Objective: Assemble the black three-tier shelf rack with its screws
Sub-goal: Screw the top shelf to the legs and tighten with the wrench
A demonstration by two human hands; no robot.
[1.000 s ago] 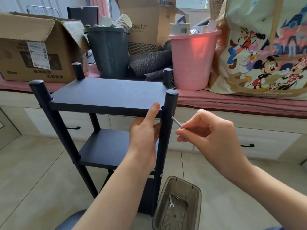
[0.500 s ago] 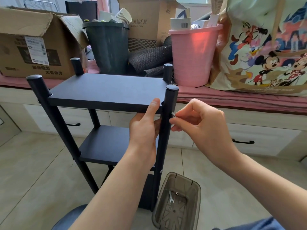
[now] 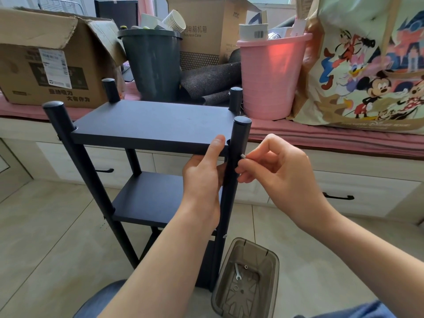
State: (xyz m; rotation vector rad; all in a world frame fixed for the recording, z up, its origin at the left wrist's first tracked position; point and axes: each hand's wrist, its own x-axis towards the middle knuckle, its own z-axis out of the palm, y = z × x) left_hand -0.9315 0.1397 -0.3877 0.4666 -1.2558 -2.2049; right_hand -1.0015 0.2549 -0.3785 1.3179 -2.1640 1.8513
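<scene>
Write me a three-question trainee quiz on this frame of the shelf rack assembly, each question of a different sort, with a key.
1. True or false: the left hand grips the front edge of the top shelf, thumb on top.
2. Multiple choice: the screw pinched by the right hand sits at which part?
A. the near right post, at top-shelf level
B. the far left post
C. the middle shelf
3. Short answer: what tool lies in the brown plastic tray on the floor?

Key:
1. True.
2. A.
3. A small flat wrench, with a few small loose fittings around it.
</scene>
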